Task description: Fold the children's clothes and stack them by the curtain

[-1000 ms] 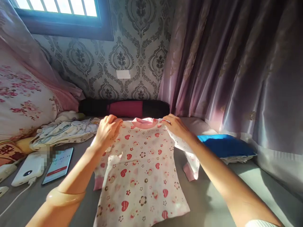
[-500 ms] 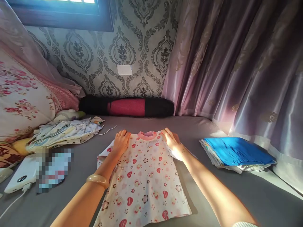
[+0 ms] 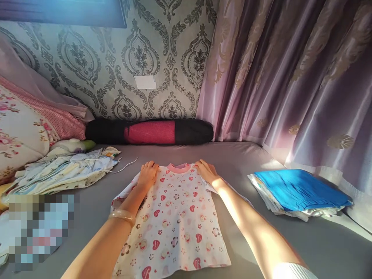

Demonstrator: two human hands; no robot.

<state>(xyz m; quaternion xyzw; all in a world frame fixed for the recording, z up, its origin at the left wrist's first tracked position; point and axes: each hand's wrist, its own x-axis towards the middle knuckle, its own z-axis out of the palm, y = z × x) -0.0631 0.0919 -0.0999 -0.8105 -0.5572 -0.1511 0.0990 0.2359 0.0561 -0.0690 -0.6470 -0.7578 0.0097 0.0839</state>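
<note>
A small white shirt lies spread flat on the grey bed sheet, printed with red hearts and flowers, its pink collar at the far end. At its left shoulder my left hand has the fingers curled over the fabric; a pale bangle circles that wrist. My right hand is closed on the opposite shoulder in the same way. The sleeves stick out to both sides, partly covered by my forearms.
A folded pile topped with blue cloth sits at right, below the purple curtain. Rumpled light clothes lie at left, with a blurred-out object nearer me. A black and red roll rests against the wall.
The view has turned slightly and come a little closer, so the surroundings shift outward. Both hands stay at the shirt's shoulders, and the shirt keeps its flat shape.
</note>
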